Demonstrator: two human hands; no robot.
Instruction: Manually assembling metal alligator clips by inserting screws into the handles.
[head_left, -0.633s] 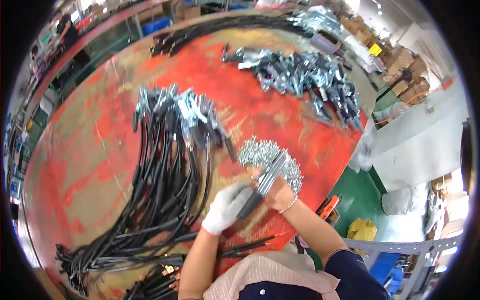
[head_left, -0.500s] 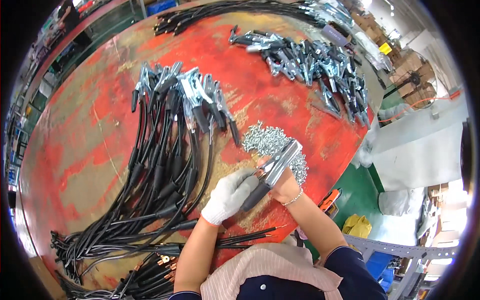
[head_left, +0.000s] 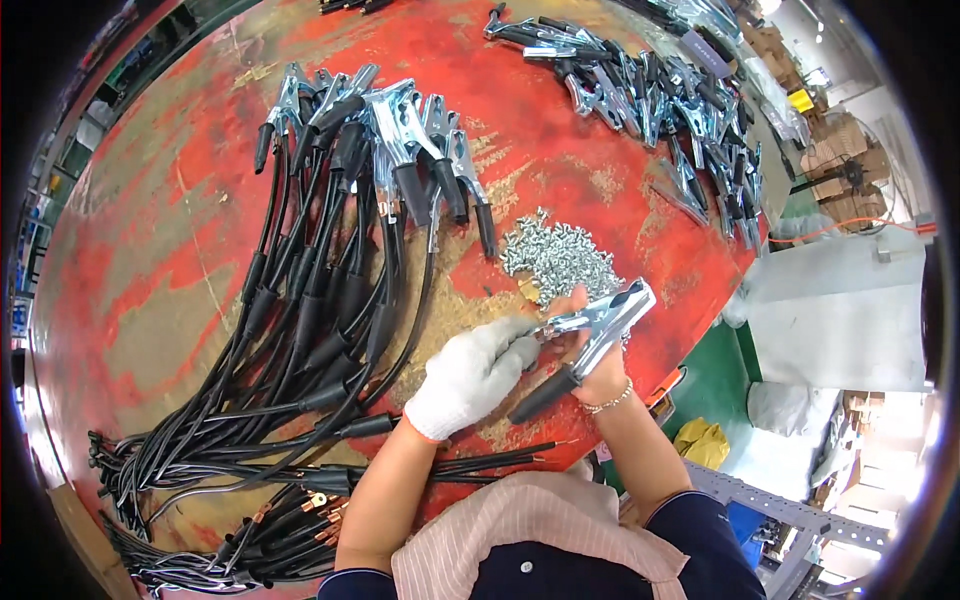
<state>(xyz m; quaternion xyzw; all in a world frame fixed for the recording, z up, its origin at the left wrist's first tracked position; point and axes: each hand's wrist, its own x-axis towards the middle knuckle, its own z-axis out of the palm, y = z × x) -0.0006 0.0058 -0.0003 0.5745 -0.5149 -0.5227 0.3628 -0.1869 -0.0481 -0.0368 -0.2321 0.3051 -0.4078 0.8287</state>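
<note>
- Left grip (head_left: 475, 378) is covered in matt, knitted cloth.
- At that grip, the clamp (head_left: 610, 325) is formed of glossy metal, partly sleeved in matt plastic.
- Beyond, the bench (head_left: 590, 185) is worn rough.

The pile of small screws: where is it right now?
In the head view, the screws lie right of centre on the red table, just beyond the held clamp and to the right of the black cables.

Honestly couldn't read any text or numbers. Nothing was legible beside the gloved left hand (head_left: 474, 376) or beyond it.
</note>
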